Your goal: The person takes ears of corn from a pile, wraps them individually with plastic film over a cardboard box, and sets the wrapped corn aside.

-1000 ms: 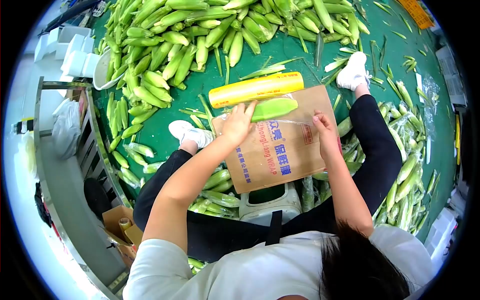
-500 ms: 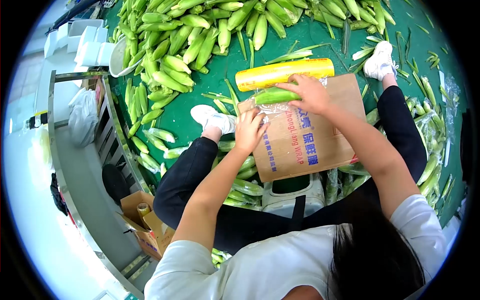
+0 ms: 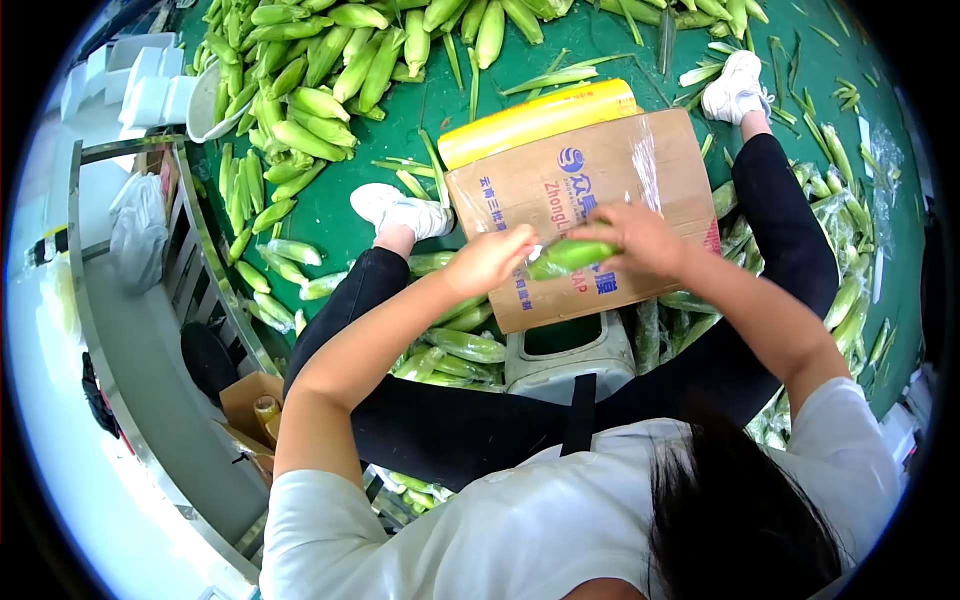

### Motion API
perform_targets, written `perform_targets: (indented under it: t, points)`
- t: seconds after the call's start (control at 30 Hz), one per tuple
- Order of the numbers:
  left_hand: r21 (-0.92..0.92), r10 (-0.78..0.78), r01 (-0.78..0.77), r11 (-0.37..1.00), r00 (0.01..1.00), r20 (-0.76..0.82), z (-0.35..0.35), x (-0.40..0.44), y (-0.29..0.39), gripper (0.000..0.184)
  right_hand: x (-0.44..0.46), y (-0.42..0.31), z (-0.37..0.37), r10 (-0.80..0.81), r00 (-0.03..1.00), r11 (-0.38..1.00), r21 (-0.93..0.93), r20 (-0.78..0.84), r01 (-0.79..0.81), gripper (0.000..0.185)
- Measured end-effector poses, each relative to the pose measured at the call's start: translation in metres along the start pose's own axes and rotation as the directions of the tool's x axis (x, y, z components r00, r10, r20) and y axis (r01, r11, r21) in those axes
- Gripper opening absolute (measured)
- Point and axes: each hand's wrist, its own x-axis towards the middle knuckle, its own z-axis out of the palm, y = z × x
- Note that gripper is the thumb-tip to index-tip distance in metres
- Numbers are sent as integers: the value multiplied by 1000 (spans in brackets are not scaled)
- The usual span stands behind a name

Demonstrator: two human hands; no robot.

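Observation:
An ear of corn in green husk (image 3: 570, 258) is above a flattened cardboard box (image 3: 520, 305), tilted a little. My right hand (image 3: 645, 240), somewhat blurred, is closed around its right end. At the other end my left hand (image 3: 493, 258) is closed in a pinch, with a whitish bit of plastic wrap (image 3: 536, 252) showing at its fingertips. Along the far edge of the cardboard lies a yellow roll of plastic wrap (image 3: 540, 120). A shiny strip of clear film (image 3: 647, 170) stretches from the roll over the cardboard.
Unwrapped corn (image 3: 320, 70) is heaped on the green floor (image 3: 395, 150) ahead. Wrapped ears (image 3: 465, 345) lie beneath my legs, and more wrapped corn (image 3: 850, 220) is piled on the right. A grey plastic stool (image 3: 570, 370) supports the cardboard. A metal rack (image 3: 185, 250) stands left.
The corn has come off the cardboard's far edge toward me, turned in my right hand. My left hand has lifted from the cardboard and closed at the corn's left end. The view has shifted slightly.

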Motion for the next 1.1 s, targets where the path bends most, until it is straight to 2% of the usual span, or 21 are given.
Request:
perform_targets:
  t: [0.07, 0.17, 0.2, 0.23, 0.27, 0.3, 0.37, 0.4, 0.5, 0.57, 0.6, 0.63, 0.77, 0.8, 0.83, 0.87, 0.9, 0.93, 0.97, 1.03, 1.1]
  points:
    - [162, 138, -150, 975, 987, 84, 17, 31, -13, 17, -6, -19, 13, 87, 996, 996, -20, 3, -87, 55]
    - [400, 380, -406, 821, 913, 148, -5, 87, -31, 29, 33, -5, 17, 75, 943, 939, -294, -326, -177, 42]
    - [515, 121, -140, 846, 990, 70, -36, 100, -19, 39, 56, 8, 11, 35, 877, 909, -350, -479, -227, 40]
    - [460, 173, -87, 884, 974, -148, -51, 109, -52, 49, 80, 25, 4, -14, 788, 874, -390, -616, -289, 38]
    - [260, -83, 175, 950, 940, -331, -82, 112, -53, 60, 105, 47, 0, 86, 794, 868, -346, -602, -357, 37]
    - [109, -116, 188, 976, 874, -472, -118, 121, -50, 62, 127, 64, -9, 171, 784, 850, -313, -596, -423, 36]
    - [194, -16, 214, 957, 708, -706, -161, 123, -66, 49, 146, 41, -37, 452, 838, 856, -115, -305, -504, 38]
    - [198, -26, 214, 956, 738, -674, -166, 125, -56, 45, 139, 28, -28, 389, 873, 900, -83, -296, -429, 47]
    - [87, -36, 80, 993, 907, -420, -133, 141, -32, 35, 111, 6, -11, 114, 928, 857, -437, -355, -272, 53]
    - [67, 215, -205, 976, 959, -187, -78, 166, -50, 29, 117, 4, -8, 313, 949, 895, -324, -31, -306, 58]
    - [22, 155, -153, 988, 985, -74, -41, 177, -56, 31, 117, 4, -7, 386, 912, 902, -266, 142, -340, 61]
    - [-16, 98, -98, 995, 994, 41, -11, 184, -58, 34, 107, 3, -8, 347, 924, 928, -198, 162, -315, 63]
    - [394, 166, -124, 911, 983, -74, 34, 160, -30, 41, 71, 1, 21, 44, 940, 990, 109, 339, -86, 62]
    - [488, 216, -163, 857, 975, -55, 37, 156, -23, 42, 73, -24, 4, 34, 723, 980, 119, 690, -160, 58]
    - [582, 265, -194, 789, 963, -39, 38, 153, -17, 43, 57, -31, 32, -172, 721, 944, 321, 672, -74, 55]
    - [603, 251, -189, 775, 968, -19, 40, 152, -16, 47, 44, -64, 32, -218, 558, 915, 367, 800, -168, 59]
    - [622, 233, -183, 762, 972, 1, 43, 149, -15, 51, 5, -92, 41, -201, 659, 836, 478, 725, -269, 68]
    - [636, 200, -143, 758, 980, -19, 51, 142, -9, 54, -22, -127, 27, -111, 645, 597, 569, 756, -565, 75]
    - [642, 162, -96, 761, 986, -45, 64, 135, -1, 56, -43, -145, 26, -104, 699, 458, 658, 708, -598, 77]
    - [589, 235, -195, 784, 972, 9, 95, 115, 14, 58, -69, -164, -23, 121, 823, 649, 583, 555, -488, 69]
    - [535, 252, -234, 812, 967, 40, 127, 79, 28, 57, -79, -177, -60, 2, 790, 676, 582, 613, -452, 66]
